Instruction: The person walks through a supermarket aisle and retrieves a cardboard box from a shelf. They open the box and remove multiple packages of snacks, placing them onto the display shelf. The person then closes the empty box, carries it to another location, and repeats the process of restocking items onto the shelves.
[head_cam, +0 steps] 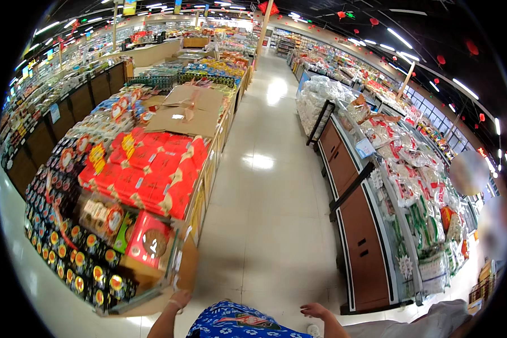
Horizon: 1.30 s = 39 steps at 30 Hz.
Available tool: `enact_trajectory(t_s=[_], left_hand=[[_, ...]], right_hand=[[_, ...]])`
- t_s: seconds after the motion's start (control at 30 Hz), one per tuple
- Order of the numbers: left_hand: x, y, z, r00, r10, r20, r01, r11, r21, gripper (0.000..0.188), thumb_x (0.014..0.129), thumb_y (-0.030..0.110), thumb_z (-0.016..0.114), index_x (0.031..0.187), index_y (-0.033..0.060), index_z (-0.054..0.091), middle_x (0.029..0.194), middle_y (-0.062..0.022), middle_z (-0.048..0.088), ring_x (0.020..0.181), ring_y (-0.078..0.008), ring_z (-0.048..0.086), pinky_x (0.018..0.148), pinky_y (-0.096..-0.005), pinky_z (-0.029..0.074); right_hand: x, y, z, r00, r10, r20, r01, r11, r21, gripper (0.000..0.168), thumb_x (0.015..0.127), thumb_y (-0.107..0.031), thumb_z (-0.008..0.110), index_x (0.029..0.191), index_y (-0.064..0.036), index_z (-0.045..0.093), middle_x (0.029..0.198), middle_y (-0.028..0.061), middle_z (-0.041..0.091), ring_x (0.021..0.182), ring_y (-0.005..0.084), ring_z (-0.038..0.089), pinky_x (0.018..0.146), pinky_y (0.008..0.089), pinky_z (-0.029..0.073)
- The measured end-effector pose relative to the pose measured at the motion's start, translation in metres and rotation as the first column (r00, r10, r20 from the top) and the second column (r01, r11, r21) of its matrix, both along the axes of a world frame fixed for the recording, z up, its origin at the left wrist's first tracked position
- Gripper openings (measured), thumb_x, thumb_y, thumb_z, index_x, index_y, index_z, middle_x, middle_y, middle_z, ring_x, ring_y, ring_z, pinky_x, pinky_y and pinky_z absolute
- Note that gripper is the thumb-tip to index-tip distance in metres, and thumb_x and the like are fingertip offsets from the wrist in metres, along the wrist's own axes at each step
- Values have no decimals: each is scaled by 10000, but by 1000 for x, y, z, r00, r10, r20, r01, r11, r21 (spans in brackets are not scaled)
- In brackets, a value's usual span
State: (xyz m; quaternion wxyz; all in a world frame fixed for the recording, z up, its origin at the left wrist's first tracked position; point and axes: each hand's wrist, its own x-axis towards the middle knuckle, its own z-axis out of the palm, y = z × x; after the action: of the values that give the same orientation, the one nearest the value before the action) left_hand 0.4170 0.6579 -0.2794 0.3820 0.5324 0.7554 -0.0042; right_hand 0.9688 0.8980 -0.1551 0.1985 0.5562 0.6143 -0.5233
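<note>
My left hand (181, 298), with a band on its wrist, hangs low beside the near corner of a display stand (190, 257). Whether it touches the stand or holds anything cannot be made out. My right hand (314, 310) is bare, with its fingers somewhat apart, over the tiled floor (253, 236). Nearest the left hand on the stand are a red box with a clear window (148, 241) and rows of black packages (80, 257). Behind them lie red packages (143, 169) in rows. A brown-fronted display cabinet (363, 245) stands to the right of my right hand.
Flattened cardboard (190, 112) rests on the left stand. Clear plastic bags of goods (405, 169) fill the right cabinet's top. A black rail (321, 122) sticks up at its far end. Another person's light clothing (426, 319) shows close at lower right. The aisle runs straight ahead.
</note>
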Motion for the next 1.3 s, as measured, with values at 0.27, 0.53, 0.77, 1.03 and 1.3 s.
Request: enact_trajectory(t_s=[0.27,0.53,0.77,1.03,1.3], left_hand=[[2,398,146,878,-147,455,-14,943,331,424,910,322,523,1259,81,533,1186,-135,623,1089,-295,593,922,-368,462],[-125,529,44,954,-294,-53,288,953,-88,494,914,384,536,1310,93,484,1201,-221,589,1107,-386,560,933,-425,453],[-190,568,17,926,334,178,-317,941,-115,406,864,395,569,1172,139,638,1117,-188,648,1036,-315,623,902,-397,475],[-276,774,-54,898,407,168,-373,905,-203,329,829,364,598,1034,125,697,992,-188,686,964,-291,658,838,-385,505],[-350,1282,257,976,75,203,-212,504,837,177,836,122,635,996,46,629,1048,-151,615,1003,-337,571,845,-390,472]], right_hand=[[18,153,-73,420,-908,-10,902,416,120,214,904,-146,565,1086,-55,629,844,95,672,643,191,647,551,321,542],[-56,424,-142,788,-614,48,612,771,-179,202,850,-209,620,1013,-99,667,714,33,647,584,146,608,525,293,514],[-251,745,-101,964,-215,-156,247,943,223,349,875,-251,600,1186,-97,633,896,63,695,687,140,639,620,302,537],[-418,963,-88,986,104,-132,-58,948,314,343,879,-193,564,1202,-85,610,950,82,707,837,157,665,768,287,514],[-396,1138,-102,999,-1,48,-8,982,187,377,850,-264,649,1182,-88,634,955,106,707,774,176,679,681,318,552]])
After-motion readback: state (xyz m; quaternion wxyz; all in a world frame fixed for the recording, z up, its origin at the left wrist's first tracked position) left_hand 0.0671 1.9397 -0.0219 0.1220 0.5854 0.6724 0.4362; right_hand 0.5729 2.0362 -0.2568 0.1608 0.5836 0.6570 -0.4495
